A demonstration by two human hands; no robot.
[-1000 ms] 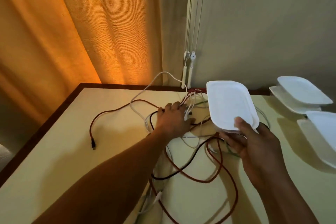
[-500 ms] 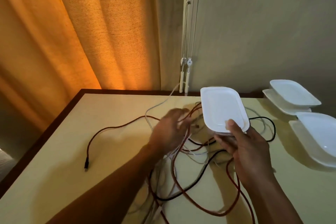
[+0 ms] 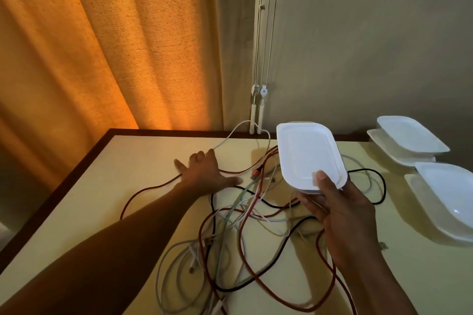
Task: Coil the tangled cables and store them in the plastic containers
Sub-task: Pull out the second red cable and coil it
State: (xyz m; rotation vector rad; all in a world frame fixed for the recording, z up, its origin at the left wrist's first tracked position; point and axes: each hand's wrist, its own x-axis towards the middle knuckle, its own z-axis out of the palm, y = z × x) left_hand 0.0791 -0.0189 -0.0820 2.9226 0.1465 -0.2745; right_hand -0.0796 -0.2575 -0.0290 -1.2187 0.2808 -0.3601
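The cream, dark-edged desk point(image 3: 122, 186) holds tangled cables point(image 3: 239, 233) centrally; at right, 2 white stacks: far containers point(image 3: 409, 140), near containers point(image 3: 450, 197).

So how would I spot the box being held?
Find the cream table below the orange curtain. Over its tangled cables, the right hand holds a white rectangular plastic container. The other white containers lie unheld at the right.

dim warm light, orange daylight glowing through the curtain point(image 3: 115, 59) at upper left, grey wall point(image 3: 358, 46) at upper right in shade, soft shadows under the cables point(image 3: 239, 208) and the held container point(image 3: 307, 156) on the pale table point(image 3: 143, 156), wide-angle bending at the edges, fairly sharp throughout
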